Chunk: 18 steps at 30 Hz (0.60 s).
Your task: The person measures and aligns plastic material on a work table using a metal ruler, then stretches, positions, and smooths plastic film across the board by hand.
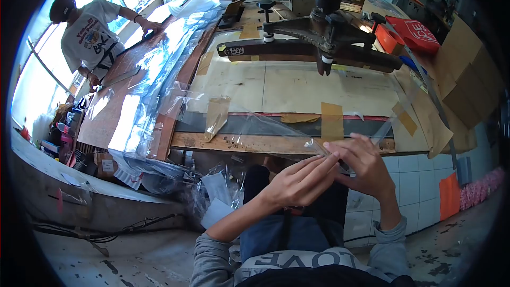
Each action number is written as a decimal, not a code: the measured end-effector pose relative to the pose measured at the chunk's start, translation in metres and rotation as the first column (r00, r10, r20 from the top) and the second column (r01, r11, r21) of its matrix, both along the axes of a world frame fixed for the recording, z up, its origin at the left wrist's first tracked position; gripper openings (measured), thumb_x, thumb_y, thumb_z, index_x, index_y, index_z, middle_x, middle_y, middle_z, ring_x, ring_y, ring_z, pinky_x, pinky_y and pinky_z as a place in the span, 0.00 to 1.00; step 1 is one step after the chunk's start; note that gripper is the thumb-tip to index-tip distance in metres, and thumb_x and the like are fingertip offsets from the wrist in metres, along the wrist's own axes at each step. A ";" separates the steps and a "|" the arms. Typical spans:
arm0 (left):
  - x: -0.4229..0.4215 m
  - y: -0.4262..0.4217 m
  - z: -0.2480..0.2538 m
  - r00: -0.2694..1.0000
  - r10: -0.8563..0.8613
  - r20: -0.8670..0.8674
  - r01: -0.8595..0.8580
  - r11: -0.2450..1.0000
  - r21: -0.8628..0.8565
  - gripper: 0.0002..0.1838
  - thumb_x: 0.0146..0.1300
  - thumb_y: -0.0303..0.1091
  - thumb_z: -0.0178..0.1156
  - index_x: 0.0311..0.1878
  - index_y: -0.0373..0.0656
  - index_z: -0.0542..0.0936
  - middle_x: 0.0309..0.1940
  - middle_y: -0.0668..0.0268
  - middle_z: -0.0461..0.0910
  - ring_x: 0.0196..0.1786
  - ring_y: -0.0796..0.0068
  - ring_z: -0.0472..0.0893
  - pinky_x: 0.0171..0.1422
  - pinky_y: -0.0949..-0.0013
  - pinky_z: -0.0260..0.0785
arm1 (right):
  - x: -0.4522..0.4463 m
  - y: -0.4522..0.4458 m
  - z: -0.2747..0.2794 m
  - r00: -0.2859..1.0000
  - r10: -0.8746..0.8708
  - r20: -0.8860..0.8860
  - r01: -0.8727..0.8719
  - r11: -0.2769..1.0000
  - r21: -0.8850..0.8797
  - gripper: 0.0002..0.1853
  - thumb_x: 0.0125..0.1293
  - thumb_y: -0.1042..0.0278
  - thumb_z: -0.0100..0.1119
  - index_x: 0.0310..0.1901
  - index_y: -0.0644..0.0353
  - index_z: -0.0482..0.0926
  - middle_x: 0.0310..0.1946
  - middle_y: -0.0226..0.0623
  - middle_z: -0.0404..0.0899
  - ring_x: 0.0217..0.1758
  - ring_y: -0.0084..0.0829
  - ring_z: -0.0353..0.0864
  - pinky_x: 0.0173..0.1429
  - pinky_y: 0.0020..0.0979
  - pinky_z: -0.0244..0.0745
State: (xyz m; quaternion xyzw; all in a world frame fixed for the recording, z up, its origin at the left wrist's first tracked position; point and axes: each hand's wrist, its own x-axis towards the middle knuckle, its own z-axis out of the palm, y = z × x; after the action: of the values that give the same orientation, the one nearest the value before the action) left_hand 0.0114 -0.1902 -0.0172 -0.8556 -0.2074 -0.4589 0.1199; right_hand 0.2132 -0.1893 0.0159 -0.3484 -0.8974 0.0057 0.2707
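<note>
In front of my lap, above the near table edge, both hands meet at a clear plastic sheet [260, 126]. My left hand [297, 182] is closed, its fingers pressed together on the sheet's gathered edge. My right hand [366, 166] is closed too, thumb and fingers pinching the same plastic from the other side. The sheet stretches from my fingers to the left across the work board [297, 87]. Just what lies between the fingertips is partly hidden. Beyond my hands, a dark press bar [308, 56] hangs over the board under a machine head [329, 26].
Stacked clear plastic [159, 74] covers the left table [101, 117], where a co-worker [95, 34] stands. Brown tape [332, 122] marks the board's front edge. Cardboard [467, 85] and a red bag [414, 33] are at right. Plastic scraps [218, 191] lie below the table.
</note>
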 end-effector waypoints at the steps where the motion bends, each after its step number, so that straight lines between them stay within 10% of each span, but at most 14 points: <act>1: 0.001 -0.004 -0.004 1.000 -0.006 -0.009 0.006 1.000 -0.031 0.16 0.50 0.26 0.63 0.45 0.39 0.82 0.52 0.56 0.79 0.45 0.66 0.83 0.47 0.70 0.77 | -0.001 -0.006 -0.005 1.000 -0.020 0.004 0.020 1.000 0.003 0.29 0.54 0.66 0.67 0.60 0.54 0.74 0.38 0.33 0.79 0.42 0.33 0.78 0.56 0.40 0.71; 11: -0.061 -0.020 -0.014 0.856 0.395 -0.333 -0.435 0.899 -0.052 0.15 0.54 0.35 0.59 0.46 0.47 0.77 0.56 0.69 0.77 0.60 0.75 0.75 0.64 0.59 0.59 | 0.035 -0.079 -0.005 0.990 -0.140 0.024 0.139 0.990 0.038 0.30 0.47 0.82 0.61 0.57 0.54 0.79 0.20 0.31 0.72 0.25 0.31 0.74 0.36 0.33 0.69; 18: -0.107 0.008 -0.029 0.881 0.430 -0.196 -0.459 0.879 -0.132 0.14 0.55 0.31 0.63 0.46 0.44 0.77 0.53 0.70 0.79 0.53 0.71 0.78 0.59 0.63 0.64 | 0.064 -0.098 -0.026 0.920 -0.379 0.098 0.353 0.911 0.212 0.30 0.53 0.80 0.59 0.59 0.43 0.79 0.21 0.26 0.69 0.25 0.27 0.71 0.32 0.32 0.64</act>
State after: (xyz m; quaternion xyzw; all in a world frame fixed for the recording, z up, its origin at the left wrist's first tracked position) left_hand -0.0958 -0.1822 -0.0457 -0.8261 -0.4277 -0.3288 0.1632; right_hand 0.2772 -0.2872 -0.0097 -0.4829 -0.8287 -0.1549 0.2368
